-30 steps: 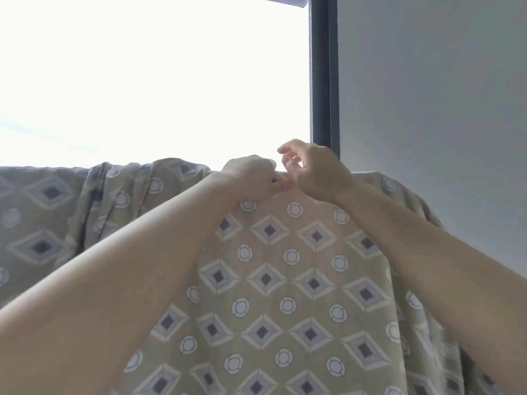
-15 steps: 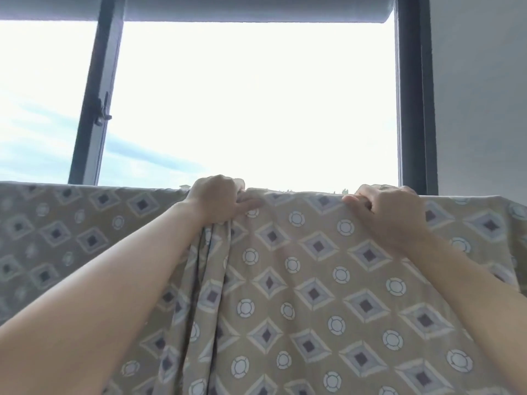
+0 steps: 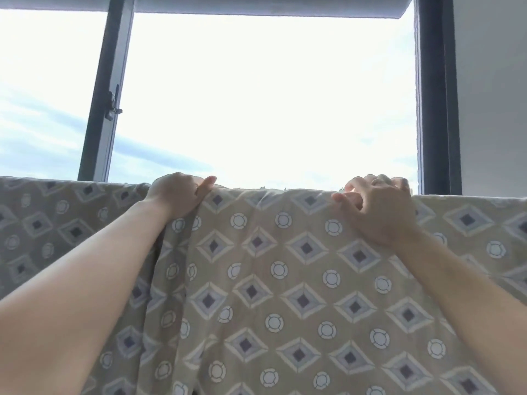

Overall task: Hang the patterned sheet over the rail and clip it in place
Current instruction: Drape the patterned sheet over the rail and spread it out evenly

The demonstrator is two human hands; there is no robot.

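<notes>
The window (image 3: 271, 95) fills the upper view, bright sky behind dark frame (image 3: 436, 95) members, with a wall (image 3: 493, 95) at the right. The sheet (image 3: 285, 280) occupies the whole lower view, draped over a horizontal line that runs edge to edge just below the window. Compared with one second ago, when both hands met at a bunched peak of cloth, the top edge now lies nearly level and the hands are well apart; compared with half a second ago, the spacing has widened slightly further. This indicates that the spreading step is largely complete on this span, and clipping is judged to be the next step. A bundle of vertical folds remains under the left hand (image 3: 178, 195), so that section likely needs further smoothing. The left hand is closed over the top edge, thumb extended along the fold, gripping the cloth. The right hand (image 3: 379, 212) is curled over the edge, fingers hooked behind and the thumb and forefinger pinching cloth at the front. The rail itself is fully covered and cannot be seen. No clip is visible anywhere. The sheet's lower and side edges are cut off, and its far side is hidden.
</notes>
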